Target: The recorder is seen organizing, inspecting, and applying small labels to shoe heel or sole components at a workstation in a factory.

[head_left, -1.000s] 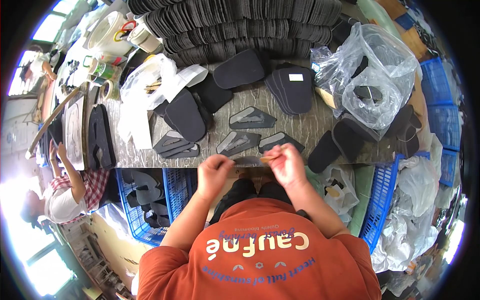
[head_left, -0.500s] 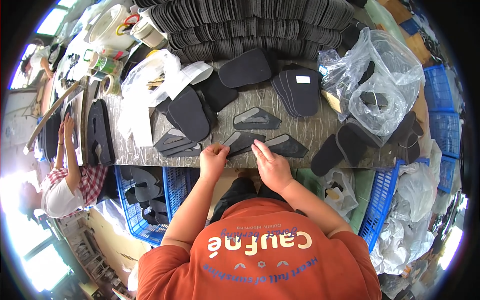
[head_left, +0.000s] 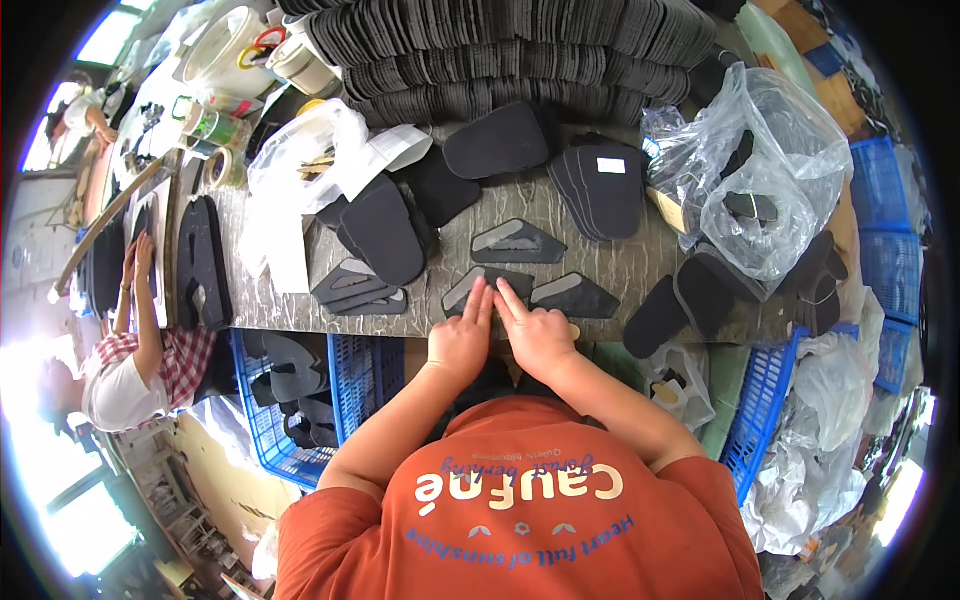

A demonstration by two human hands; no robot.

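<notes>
Left hand (head_left: 460, 343), right hand (head_left: 538, 340) equally near: fingertips touch dark piece (head_left: 460, 294) just ahead, long axis crosswise. Left grip unclasped; cannot tell if right holds tan stub (head_left: 574, 331).

Left hand (head_left: 461, 346) now closer to right hand (head_left: 541, 340)

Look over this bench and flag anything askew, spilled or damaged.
Right of the right hand, one black pad appears to poke past the front edge of the bench, unlike the dark piece that hand touches. Nothing looks clearly spilled or damaged.
</notes>
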